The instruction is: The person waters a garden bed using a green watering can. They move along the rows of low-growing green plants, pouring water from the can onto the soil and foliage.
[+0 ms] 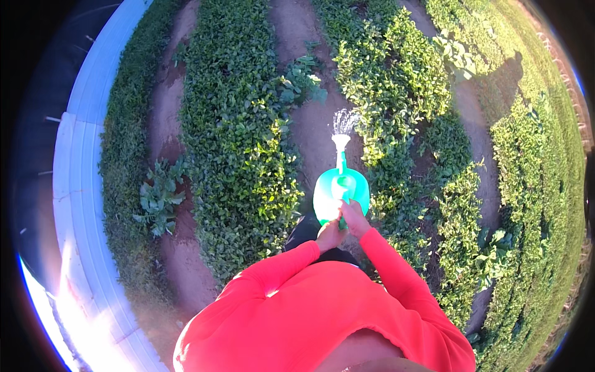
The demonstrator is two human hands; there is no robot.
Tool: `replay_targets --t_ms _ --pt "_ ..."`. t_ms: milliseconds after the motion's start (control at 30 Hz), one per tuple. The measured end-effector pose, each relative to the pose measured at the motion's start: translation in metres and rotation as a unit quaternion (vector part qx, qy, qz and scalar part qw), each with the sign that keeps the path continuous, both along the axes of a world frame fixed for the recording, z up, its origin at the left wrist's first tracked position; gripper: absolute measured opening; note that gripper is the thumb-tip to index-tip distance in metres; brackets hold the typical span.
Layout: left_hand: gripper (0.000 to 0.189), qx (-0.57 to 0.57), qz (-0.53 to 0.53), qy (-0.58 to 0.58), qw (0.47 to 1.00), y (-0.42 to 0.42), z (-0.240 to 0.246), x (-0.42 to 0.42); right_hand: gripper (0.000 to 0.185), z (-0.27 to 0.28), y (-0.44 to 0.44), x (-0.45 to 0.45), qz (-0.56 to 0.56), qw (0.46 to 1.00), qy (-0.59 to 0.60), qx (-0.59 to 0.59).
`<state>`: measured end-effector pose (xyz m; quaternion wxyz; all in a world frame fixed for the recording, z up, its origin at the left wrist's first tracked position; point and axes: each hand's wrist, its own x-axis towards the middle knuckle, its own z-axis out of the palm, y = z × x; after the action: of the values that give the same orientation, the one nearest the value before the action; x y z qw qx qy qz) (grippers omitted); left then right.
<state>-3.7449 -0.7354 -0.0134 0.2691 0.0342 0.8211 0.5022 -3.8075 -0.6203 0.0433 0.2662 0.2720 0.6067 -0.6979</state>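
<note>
A green plastic watering can (361,186) is held out in front of my body, its spout pointing away from me. Water (344,122) sprays from the pale rose (341,139) at the spout's end, over the soil path beside a leafy row. My right hand (354,217) grips the can's handle near its top. Lower down and to the left, my left hand (331,235) is closed around the rear of the handle. Both hands are close together, and some of the fingers are hidden from above. Glare washes out part of the can.
Rows of low leafy shrubs (232,130) stand on both sides, with bare soil paths (309,125) between them. Broad-leaved plants (162,197) grow in the paths, one ahead of the can (302,81). A long whitish panelled strip (86,153) borders the field on the left.
</note>
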Motion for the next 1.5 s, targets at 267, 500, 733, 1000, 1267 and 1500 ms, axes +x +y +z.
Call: replay_targets --t_ms 267,500,733,1000,1267,1500 --pt "0.047 0.046 0.079 -0.203 0.975 -0.007 0.008 -0.197 0.022 -0.020 -0.012 -0.196 0.069 0.996 0.054 -0.028" --pt "0.049 0.037 0.122 -0.225 0.966 -0.005 0.044 -0.363 0.026 -0.143 -0.010 -0.344 0.137 0.941 0.309 -0.013" --pt "0.049 -0.002 0.210 -0.282 0.936 -0.006 -0.068 -0.485 0.050 -0.154 -0.029 -0.507 0.233 0.972 0.032 0.007" --pt "0.043 -0.035 0.252 -0.300 0.919 0.030 -0.074 -0.611 0.068 -0.106 0.005 -0.652 0.260 0.966 0.004 -0.012" --pt "0.034 0.018 0.269 -0.281 0.921 0.047 -0.057 -0.714 0.053 -0.160 0.010 -0.737 0.229 0.973 -0.024 0.021" --pt "0.030 0.004 0.267 -0.257 0.929 0.045 -0.063 -0.740 0.044 -0.168 0.014 -0.760 0.353 0.928 0.114 0.043"
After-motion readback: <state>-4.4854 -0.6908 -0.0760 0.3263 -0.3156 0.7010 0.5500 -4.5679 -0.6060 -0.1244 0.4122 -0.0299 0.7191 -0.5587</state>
